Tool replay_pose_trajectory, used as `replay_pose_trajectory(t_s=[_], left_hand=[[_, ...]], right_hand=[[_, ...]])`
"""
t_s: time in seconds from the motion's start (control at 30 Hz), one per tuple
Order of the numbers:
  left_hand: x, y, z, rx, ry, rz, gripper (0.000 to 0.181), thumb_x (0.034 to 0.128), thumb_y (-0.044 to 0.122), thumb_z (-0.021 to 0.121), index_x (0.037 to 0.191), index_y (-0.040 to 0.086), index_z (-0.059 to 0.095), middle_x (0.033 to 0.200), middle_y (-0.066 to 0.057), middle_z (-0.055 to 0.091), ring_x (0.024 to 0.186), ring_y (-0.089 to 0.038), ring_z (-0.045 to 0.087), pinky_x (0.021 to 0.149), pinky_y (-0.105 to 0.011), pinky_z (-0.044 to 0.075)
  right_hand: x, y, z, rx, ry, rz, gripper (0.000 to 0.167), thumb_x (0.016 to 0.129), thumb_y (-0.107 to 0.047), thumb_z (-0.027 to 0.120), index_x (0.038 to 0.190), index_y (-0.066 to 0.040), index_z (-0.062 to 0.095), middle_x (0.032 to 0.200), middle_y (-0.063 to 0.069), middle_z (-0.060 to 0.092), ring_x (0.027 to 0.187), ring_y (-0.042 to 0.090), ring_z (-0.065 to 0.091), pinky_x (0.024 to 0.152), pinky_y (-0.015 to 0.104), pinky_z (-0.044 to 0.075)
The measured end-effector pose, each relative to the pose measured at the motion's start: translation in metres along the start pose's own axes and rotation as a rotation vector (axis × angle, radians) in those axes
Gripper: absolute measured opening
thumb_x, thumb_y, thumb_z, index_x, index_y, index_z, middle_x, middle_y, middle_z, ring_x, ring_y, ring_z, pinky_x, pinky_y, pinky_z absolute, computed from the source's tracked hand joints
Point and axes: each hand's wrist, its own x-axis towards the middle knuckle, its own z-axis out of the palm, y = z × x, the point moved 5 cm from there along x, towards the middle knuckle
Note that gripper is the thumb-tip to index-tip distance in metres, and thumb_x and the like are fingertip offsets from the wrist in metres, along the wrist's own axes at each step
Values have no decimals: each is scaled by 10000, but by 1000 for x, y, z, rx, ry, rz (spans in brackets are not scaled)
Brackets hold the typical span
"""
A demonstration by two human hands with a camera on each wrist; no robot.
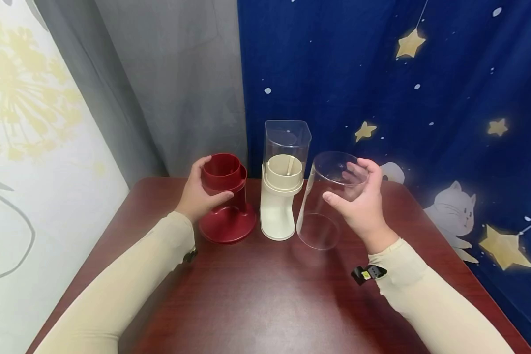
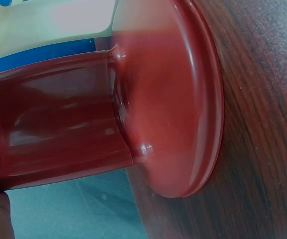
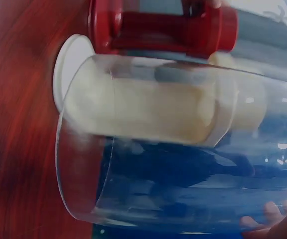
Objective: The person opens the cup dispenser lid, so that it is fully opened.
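My left hand [image 1: 203, 192] grips the round collar of a red plastic stand [image 1: 228, 223], thumb in front and fingers behind. The stand is upright, its wide round base on the table. My right hand [image 1: 363, 196] holds a clear plastic cylinder [image 1: 307, 211] near its upper rim, fingers spread around the far side. The cylinder tilts slightly; whether its lower rim touches the table I cannot tell. Between the hands stands a cream stand [image 1: 277, 216] with a clear squarish container [image 1: 286, 132] on top. In the right wrist view, the cream stand shows through the clear cylinder [image 3: 158, 194].
The dark red wooden table [image 1: 256, 305] ends just behind the stands. Grey curtain [image 1: 186, 73] and blue star-patterned curtain [image 1: 327, 64] hang behind it. A white patterned surface [image 1: 31, 147] rises at the left.
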Motion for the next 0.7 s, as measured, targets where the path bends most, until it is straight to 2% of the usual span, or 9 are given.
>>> replay_pose_trajectory(t_s=[0.2,0.4,0.7], left_hand=[[0,0,0,-1,2,-1,1057,805,287,935,1619,316,262,1591,-52,426,1411,-312,466,1031,-589,556],[0,-1,0,0,8,-9,1062,798,290,940,1616,331,263,1591,-48,429,1410,-306,466,1018,-581,566],[-1,0,0,-6,11,-3,1059,797,283,941,1612,336,266,1593,-40,429,1414,-300,466,1029,-574,562]], right_hand=[[7,23,-11,-34,71,3,971,692,268,795,1428,-145,314,1427,66,442,1269,265,474,858,248,625],[15,44,-16,-88,119,16,945,734,172,839,1444,-139,299,1447,104,423,1296,270,526,873,245,620],[22,61,-16,-148,158,37,952,743,104,877,1458,-139,298,1466,119,419,1285,250,554,880,228,611]])
